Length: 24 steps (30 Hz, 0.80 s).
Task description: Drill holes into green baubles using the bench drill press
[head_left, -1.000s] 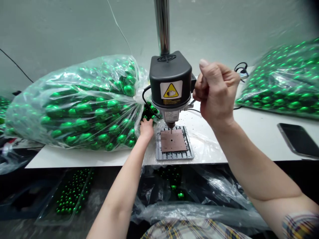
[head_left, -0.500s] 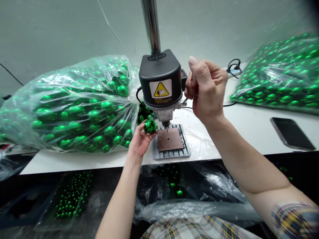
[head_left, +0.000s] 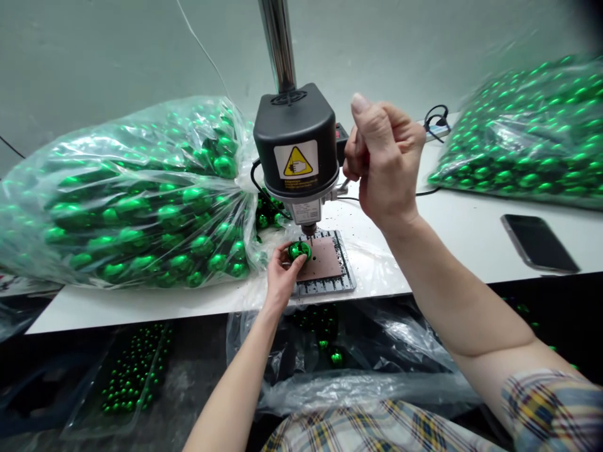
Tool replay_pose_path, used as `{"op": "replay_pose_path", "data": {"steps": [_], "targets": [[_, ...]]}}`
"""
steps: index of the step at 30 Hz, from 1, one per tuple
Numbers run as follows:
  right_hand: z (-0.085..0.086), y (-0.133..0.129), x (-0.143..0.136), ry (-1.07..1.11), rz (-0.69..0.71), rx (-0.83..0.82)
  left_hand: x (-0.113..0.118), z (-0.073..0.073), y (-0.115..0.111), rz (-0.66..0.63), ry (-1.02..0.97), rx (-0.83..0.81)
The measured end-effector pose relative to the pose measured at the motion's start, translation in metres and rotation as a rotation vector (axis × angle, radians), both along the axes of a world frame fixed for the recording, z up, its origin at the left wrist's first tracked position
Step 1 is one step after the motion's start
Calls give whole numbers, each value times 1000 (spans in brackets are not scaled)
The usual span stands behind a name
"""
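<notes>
A shiny green ball (head_left: 300,251) is gripped by the fingers of my left hand (head_left: 281,276), over the left part of a pinkish-brown plate (head_left: 325,260). The plate has a dark hole and lies on the slotted grey base (head_left: 346,281) of a drill press (head_left: 296,138). The drill's tip is just right of the ball; whether they touch I cannot tell. My right hand (head_left: 389,160) is closed, thumb up, at the right side of the machine, by a metal lever (head_left: 343,187). The fingers hide most of that lever.
Large clear bags of green balls stand at the left (head_left: 132,207) and right (head_left: 527,144). A phone (head_left: 539,243) lies on the white table (head_left: 452,232). Below the front edge are a bin of small green balls (head_left: 134,370) and clear plastic film (head_left: 372,392).
My left hand has brought the green ball rightward and slightly down, from the plate's left edge to over the plate. The right hand stays closed by the lever. The whole view has shifted slightly.
</notes>
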State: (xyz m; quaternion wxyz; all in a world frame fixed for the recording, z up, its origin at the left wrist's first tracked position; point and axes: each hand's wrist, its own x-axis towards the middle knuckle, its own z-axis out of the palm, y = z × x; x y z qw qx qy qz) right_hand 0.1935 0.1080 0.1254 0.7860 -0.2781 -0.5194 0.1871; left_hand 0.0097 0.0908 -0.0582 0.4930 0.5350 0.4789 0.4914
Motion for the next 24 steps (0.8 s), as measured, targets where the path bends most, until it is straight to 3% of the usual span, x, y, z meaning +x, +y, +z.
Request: {"op": "replay_pose_path", "data": {"steps": [9, 16, 24], "targets": [[1, 1, 0, -28, -35, -7, 14, -15, 8, -13, 126, 122], [2, -2, -1, -19, -24, -4, 16, -15, 0, 8, 435, 303], [-2, -6, 0, -43, -2, 7, 19, -18, 1, 23, 468, 302]]}}
